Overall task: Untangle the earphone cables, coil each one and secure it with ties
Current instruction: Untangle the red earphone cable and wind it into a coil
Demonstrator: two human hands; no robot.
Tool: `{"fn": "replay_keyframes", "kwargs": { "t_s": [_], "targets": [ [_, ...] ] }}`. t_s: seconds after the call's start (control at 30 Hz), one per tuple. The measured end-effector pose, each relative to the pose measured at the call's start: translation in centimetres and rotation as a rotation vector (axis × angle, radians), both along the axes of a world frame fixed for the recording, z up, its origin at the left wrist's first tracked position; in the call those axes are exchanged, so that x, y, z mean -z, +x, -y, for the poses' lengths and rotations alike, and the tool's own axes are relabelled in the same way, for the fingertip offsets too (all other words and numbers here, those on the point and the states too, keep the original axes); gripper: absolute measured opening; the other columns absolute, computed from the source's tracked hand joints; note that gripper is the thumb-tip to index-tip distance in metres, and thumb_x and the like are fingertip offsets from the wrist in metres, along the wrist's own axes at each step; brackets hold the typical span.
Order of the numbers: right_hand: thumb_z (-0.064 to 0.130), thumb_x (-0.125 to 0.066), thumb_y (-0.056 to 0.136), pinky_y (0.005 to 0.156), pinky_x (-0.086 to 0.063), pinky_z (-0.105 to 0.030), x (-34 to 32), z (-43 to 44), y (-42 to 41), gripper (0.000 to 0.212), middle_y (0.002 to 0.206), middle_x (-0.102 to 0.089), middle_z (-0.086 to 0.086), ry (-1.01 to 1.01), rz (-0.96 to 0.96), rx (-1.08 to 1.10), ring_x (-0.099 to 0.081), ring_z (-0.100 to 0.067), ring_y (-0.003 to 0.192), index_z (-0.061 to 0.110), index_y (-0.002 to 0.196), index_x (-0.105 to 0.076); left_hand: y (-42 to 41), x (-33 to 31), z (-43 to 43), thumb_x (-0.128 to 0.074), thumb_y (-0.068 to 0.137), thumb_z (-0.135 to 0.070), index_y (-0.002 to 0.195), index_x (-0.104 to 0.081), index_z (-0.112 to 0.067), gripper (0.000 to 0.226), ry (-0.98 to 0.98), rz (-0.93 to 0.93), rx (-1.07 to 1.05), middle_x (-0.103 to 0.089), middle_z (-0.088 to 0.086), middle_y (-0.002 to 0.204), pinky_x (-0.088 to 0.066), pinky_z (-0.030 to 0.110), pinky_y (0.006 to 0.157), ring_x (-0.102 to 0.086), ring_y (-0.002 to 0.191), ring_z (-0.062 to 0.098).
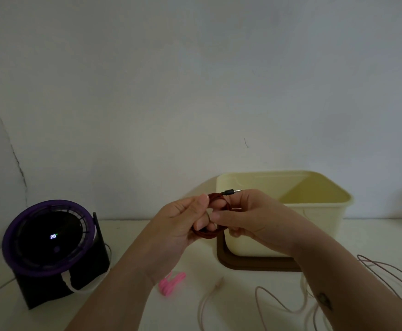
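A dark red earphone cable [219, 199] is wound into a small coil and held up above the table, its black jack plug [230, 192] sticking out at the top. My left hand [183, 225] grips the coil's left side, thumb on top. From the right, my right hand [254, 216] pinches the same coil. A bunch of pink ties [171, 283] lies on the table below my left wrist. Loose pale pink cable [278, 304] sprawls over the table at the lower right, partly behind my right forearm.
A cream plastic tub [314, 211] stands on a brown lid [254, 266] just behind my hands. A small purple-rimmed fan on a black base [51, 247] stands at the left. A white wall rises close behind the table.
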State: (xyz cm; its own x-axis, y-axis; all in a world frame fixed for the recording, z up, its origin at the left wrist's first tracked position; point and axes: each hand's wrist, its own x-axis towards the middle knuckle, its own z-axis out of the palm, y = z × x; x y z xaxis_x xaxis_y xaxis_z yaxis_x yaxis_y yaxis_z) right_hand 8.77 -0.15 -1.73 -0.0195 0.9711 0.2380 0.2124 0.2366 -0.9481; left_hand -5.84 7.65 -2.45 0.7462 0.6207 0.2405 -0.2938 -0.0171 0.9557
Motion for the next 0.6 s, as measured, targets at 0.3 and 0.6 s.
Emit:
{"fn": "replay_keyframes", "kwargs": {
  "t_s": [0.3,0.6],
  "targets": [
    [0.011,-0.063,0.076,0.051,-0.045,-0.015,-0.5,0.1,0.4,0.006,0.061,-0.062,0.000,-0.038,-0.311,0.013,-0.051,-0.006,0.050,0.009,0.073,-0.067,-0.3,-0.3,-0.8,-0.050,0.081,-0.024,0.073,-0.070,-0.008,0.027,-0.098,0.012,0.031,-0.050,0.000,0.059,-0.055,0.021,0.068,-0.064,0.070,0.011],
    [0.011,-0.060,0.087,0.045,-0.030,-0.016,0.2,-0.8,-0.6,0.012,0.051,-0.051,0.006,0.009,-0.303,0.213,-0.033,-0.007,0.047,0.011,0.082,-0.071,0.6,0.7,-0.6,-0.045,0.096,-0.016,0.092,-0.057,0.019,0.037,0.253,-0.188,-0.176,-0.057,-0.012,0.054,-0.057,0.029,0.077,-0.059,0.065,0.005]
  ]
}}
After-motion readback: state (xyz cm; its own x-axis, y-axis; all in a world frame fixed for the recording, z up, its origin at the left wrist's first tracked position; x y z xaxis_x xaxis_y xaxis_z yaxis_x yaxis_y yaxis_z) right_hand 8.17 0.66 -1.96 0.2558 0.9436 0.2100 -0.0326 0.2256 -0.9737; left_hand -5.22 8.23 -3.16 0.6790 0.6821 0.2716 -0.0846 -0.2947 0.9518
